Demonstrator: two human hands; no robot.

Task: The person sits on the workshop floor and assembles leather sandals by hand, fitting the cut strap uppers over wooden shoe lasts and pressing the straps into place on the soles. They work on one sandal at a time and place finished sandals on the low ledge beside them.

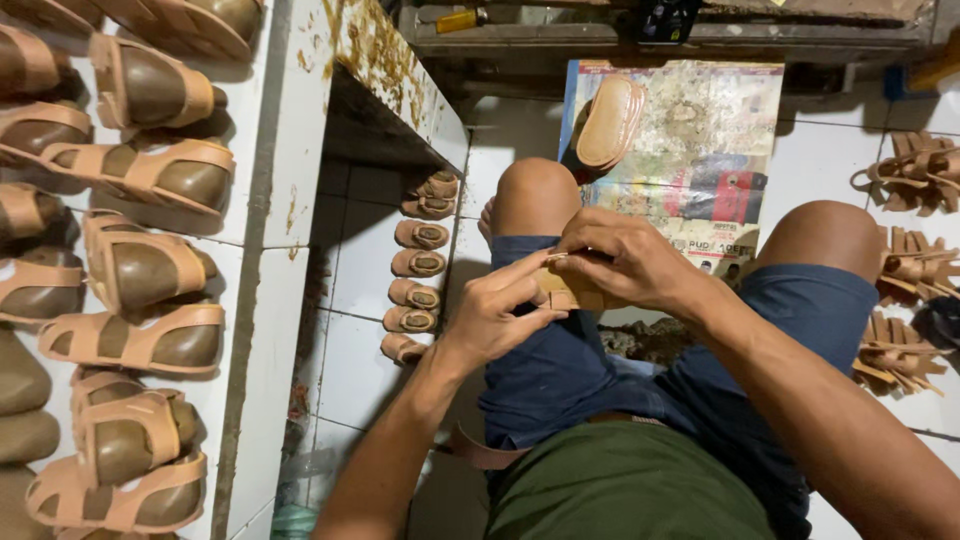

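Left hand: the left hand was curled, thumb and fingertips pinched on the near edge of a tan leather strap piece.
Right hand: the right hand was closed over the top of the same piece, its fingers folded down on it; what lay under the palm could not be told.
Strap piece: it sat between the two hands, held above the lap over dark blue shorts, just below the left knee.
Material and shape: the piece looked like flat, matte, tan leather, thin and pliable, with a straight cut edge.
Left of the hands: a white worktop, glue-stained along its edge, carried rows of glossy brown shoe lasts wrapped in tan sandal uppers; five small strapped lasts stood in a line on the tiled floor.
Beyond the hands: a sole-up sandal lay on a printed paper sheet.
Right of the hands: heaps of loose tan straps lay on the floor.
Risk: with so little leather exposed, the pinch would likely slip, or a crooked fold would set a crease in the strap.
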